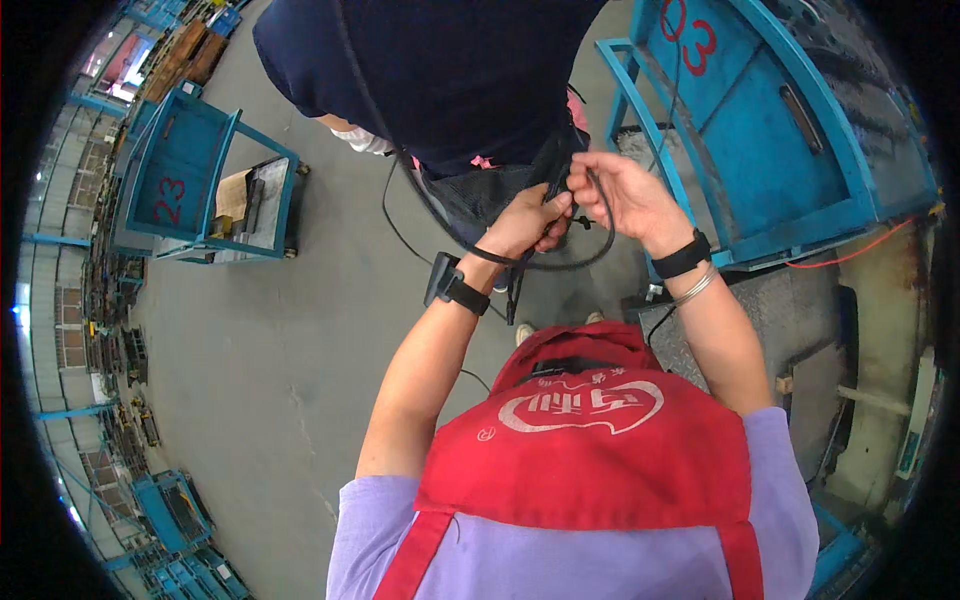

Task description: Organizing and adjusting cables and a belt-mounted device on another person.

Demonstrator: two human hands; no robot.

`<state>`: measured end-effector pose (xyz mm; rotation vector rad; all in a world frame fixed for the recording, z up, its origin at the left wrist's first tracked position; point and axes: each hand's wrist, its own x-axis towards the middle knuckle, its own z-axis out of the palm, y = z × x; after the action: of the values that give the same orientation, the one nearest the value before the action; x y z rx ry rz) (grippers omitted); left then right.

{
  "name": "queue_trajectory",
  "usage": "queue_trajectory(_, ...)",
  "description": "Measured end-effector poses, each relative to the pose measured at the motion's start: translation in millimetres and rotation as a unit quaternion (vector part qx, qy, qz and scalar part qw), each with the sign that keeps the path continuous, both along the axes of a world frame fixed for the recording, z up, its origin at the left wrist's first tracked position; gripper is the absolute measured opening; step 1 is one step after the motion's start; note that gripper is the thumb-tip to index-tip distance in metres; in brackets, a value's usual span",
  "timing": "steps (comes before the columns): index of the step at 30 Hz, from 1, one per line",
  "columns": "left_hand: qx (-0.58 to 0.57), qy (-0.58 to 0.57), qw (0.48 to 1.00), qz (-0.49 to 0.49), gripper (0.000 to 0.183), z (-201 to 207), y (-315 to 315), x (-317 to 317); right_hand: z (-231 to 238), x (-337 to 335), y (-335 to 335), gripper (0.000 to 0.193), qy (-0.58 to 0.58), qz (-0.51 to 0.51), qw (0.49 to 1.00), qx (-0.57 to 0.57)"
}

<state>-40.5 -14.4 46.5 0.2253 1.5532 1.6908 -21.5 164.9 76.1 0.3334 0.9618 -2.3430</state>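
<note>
Toward twelve o'clock, by a co-worker's waist (455,185), a black cable (560,267) slants from eleven toward five, then hooks upward to the right hand (630,195), whose curled fingertips pinch it. The left hand's (520,222) fingers are narrow; what they grip cannot be told. Grey floor (250,400) spreads around, with a blue cart (170,165) at ten. The cable looks round and evenly thick.

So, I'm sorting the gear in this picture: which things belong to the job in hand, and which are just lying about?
In the job:
- black cable
- right hand, holding the cable
- left hand, close beside it
- dark mesh waist gear

Just about:
- left blue cart
- right blue cart
- orange cord
</note>
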Motion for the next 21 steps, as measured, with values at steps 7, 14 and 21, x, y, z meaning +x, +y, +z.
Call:
queue_trajectory(7,-0.043,-0.040,0.998,0.005,0.037,7,4,6,1,-48,18,0.040,0.054,-0.022,0.997,0.060)
queue_trajectory(14,0.082,-0.161,0.978,0.107,0.036,5,-15,1,-58,10,35,0.030,0.020,-0.048,0.994,0.097)
queue_trajectory(21,0.006,-0.180,0.983,-0.038,0.038,11,-3,0,-95,-14,-2,0.023,0.049,0.003,0.997,-0.064)
